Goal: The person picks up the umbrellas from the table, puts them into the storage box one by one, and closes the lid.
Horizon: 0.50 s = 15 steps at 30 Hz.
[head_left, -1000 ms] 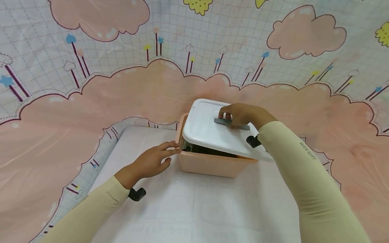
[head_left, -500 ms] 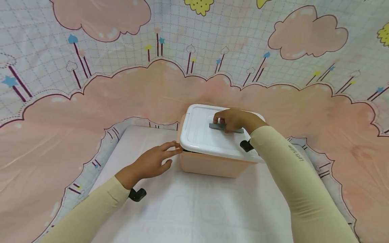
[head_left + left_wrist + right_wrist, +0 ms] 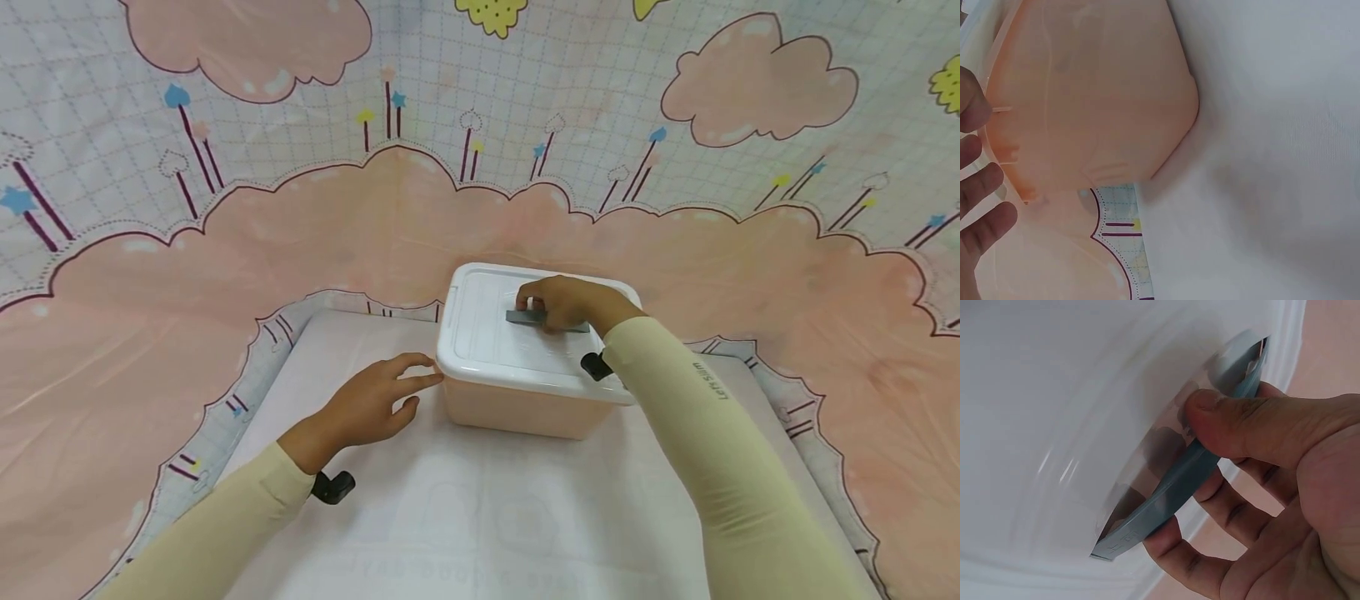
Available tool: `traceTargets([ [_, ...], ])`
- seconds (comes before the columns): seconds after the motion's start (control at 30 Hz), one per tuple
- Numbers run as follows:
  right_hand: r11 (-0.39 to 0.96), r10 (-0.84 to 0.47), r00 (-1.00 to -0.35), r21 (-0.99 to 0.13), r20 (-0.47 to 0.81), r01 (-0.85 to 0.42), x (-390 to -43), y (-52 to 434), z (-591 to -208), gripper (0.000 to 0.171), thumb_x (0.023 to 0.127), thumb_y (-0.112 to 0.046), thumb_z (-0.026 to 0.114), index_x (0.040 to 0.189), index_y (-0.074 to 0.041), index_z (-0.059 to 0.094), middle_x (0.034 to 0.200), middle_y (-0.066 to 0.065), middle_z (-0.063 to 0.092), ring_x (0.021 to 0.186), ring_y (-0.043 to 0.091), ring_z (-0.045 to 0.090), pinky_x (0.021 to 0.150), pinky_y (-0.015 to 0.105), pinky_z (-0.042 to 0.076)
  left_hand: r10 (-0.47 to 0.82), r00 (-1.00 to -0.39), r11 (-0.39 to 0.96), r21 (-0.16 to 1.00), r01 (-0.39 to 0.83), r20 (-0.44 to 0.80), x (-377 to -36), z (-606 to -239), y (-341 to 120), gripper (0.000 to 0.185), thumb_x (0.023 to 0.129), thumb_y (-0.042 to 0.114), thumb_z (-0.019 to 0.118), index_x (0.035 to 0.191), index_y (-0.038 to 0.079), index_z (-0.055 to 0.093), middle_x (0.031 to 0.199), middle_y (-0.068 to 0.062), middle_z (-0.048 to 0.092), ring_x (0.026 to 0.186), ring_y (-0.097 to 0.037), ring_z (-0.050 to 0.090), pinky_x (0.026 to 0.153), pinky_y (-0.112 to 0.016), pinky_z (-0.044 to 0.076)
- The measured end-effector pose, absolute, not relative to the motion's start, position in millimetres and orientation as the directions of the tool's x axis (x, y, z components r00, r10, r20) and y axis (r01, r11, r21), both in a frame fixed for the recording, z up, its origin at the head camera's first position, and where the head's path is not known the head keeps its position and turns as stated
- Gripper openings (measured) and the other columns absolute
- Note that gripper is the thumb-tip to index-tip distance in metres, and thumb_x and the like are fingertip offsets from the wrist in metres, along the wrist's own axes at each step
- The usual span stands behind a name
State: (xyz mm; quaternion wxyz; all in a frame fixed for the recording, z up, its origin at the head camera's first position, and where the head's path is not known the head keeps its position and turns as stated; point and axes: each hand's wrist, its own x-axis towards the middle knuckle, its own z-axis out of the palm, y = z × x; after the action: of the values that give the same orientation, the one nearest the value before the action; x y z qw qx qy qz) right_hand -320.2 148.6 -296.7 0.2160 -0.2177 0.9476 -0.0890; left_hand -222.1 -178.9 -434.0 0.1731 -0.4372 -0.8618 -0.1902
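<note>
On the box lid (image 3: 487, 333), right hand (image 3: 558, 302).

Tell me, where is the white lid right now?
In the head view, the white lid sits on top of the pink box, mid-table, with the right hand gripping its gray handle.

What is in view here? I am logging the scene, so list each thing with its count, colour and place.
box: one, peach-pink, on the white sheet, centre.
lid: one, white, lying flat on the box.
lid handle: one, grey, middle of the lid.
white sheet: one, white, covering the surface under the box.
backdrop cloth: one, pink clouds on a pale grid, behind and around the sheet.
wrist cameras: two, black, one at each wrist.
sleeves: two, cream, on both arms.
left hand: fingers straight, at the box's left side.
right hand: grips the lid handle.
</note>
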Motion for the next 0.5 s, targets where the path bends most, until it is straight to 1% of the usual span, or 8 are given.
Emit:
traceTargets([
  [0.2, 0.898, -0.433, -0.815, -0.262, -0.385, -0.354, -320, 144, -304, 0.051, 0.087, 0.008, 0.065, 0.127, -0.025, 0.062, 0.121, 0.01, 0.058, 0.11, 0.029, 0.053, 0.099, 0.044, 0.044, 0.69, -0.56, 0.551, 0.171, 0.817, 0.458, -222, -434, -180, 0.041, 0.09, 0.008, 0.071, 0.13, 0.017, 0.073, 0.135, -0.008, 0.06, 0.107, -0.029, 0.065, 0.088, -0.044, 0.056],
  [0.37, 0.899, -0.431, -0.816, -0.265, -0.385, -0.35, -320, 142, -307, 0.051, 0.086, 0.008, 0.064, 0.127, -0.024, 0.062, 0.122, 0.01, 0.058, 0.11, 0.029, 0.052, 0.099, 0.044, 0.044, 0.69, -0.565, 0.552, 0.175, 0.815, 0.452, -223, -438, -179, 0.04, 0.09, 0.008, 0.071, 0.129, 0.017, 0.073, 0.132, -0.008, 0.061, 0.107, -0.028, 0.065, 0.088, -0.043, 0.056],
  [0.5, 0.895, -0.436, -0.815, -0.275, -0.38, -0.351, -321, 140, -310, 0.052, 0.086, 0.009, 0.064, 0.127, -0.023, 0.063, 0.122, 0.01, 0.058, 0.11, 0.029, 0.052, 0.099, 0.044, 0.044, 0.684, -0.579, 0.56, 0.189, 0.806, 0.442, -223, -439, -179, 0.038, 0.09, 0.008, 0.071, 0.128, 0.017, 0.073, 0.131, -0.007, 0.061, 0.109, -0.027, 0.065, 0.089, -0.043, 0.055],
])
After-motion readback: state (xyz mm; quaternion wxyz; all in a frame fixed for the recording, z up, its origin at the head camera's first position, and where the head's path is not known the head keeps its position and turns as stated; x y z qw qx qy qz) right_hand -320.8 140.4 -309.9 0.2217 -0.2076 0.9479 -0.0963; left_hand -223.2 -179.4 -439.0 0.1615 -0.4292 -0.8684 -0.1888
